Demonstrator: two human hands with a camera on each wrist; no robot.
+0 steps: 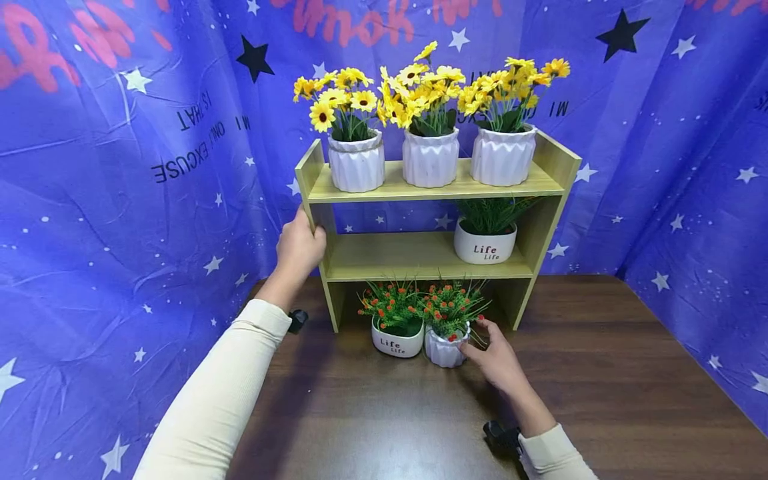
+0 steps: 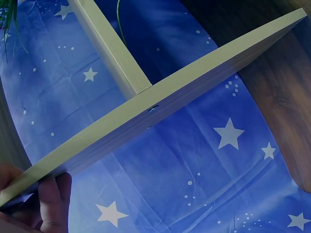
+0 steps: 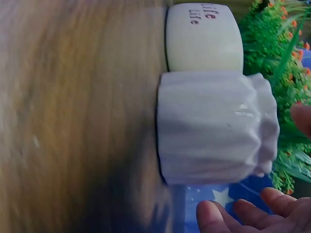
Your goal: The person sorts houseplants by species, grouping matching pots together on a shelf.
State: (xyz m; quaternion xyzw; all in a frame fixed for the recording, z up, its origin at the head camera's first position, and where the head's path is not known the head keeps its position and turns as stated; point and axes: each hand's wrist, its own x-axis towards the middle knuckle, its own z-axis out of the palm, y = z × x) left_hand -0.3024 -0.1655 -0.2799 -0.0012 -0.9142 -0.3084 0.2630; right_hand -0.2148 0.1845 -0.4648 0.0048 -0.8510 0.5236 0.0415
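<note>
My left hand (image 1: pixel 300 243) grips the left side panel of the wooden shelf (image 1: pixel 378 257); in the left wrist view the fingers (image 2: pixel 51 201) and thumb lie on either side of the panel. By the table's front side of the shelf, my right hand (image 1: pixel 497 355) is held around the right of a white ribbed flowerpot (image 1: pixel 441 352) with orange-flowered greenery. Its fingers are spread, and the right wrist view shows a gap between them and the pot (image 3: pixel 209 128). Touching that pot on the left is a white oval "Life" planter (image 1: pixel 397 343), with similar orange flowers.
Three white ribbed pots of yellow flowers, left (image 1: pixel 357 163), middle (image 1: pixel 431 160) and right (image 1: pixel 503 157), stand on the top board. Another "Life" planter (image 1: pixel 485 243) with green leaves sits right on the middle board. A blue starry curtain (image 1: pixel 120 233) surrounds the brown table (image 1: pixel 372 420).
</note>
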